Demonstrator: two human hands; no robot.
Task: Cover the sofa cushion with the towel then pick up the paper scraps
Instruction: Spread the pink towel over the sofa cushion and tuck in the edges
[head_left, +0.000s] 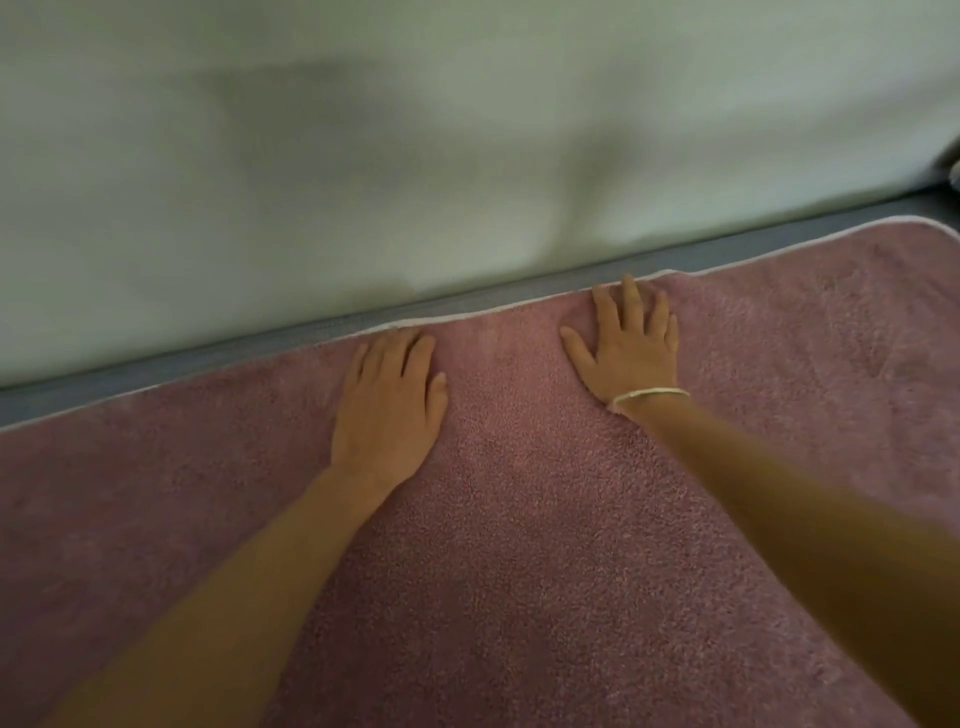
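Only a cushion strip (156, 376) shows beyond the towel (519, 545).

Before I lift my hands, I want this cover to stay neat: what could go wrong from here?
The towel stops short of the backrest; a grey strip of cushion shows, so coverage may be incomplete. Its back edge waves between the left hand and right hand; sliding them could bunch it. No paper scraps are in view; some might be trapped underneath.

pink fluffy towel (519, 519) lies spread flat over the grey sofa cushion (156, 371).
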